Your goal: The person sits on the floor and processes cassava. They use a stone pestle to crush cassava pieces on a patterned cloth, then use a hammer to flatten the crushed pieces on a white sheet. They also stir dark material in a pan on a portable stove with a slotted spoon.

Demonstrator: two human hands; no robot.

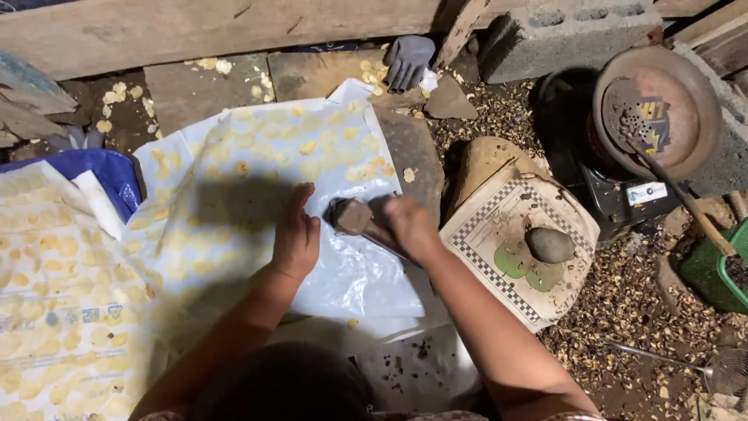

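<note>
Right hand (411, 226) fingers closed round brown wooden mallet-like block (354, 217), head low over white plastic sheet (351, 273) on floor. Left hand (296, 238) flat, fingers spread, pinning sheet. Flattened pale yellow discs (257, 148) spaced apart across sheet, not overlapping. Grey round stone (550, 245) rests on checkered sack (483, 242), right.

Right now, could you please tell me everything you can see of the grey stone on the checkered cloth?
The grey stone is smooth, rounded and egg-like, dull dark grey. It lies on its side on a pale cloth with a checkered border, draped over a brown block, and rests partly on flat green patches there. No hand touches it; the right hand is to its left, apart.
</note>
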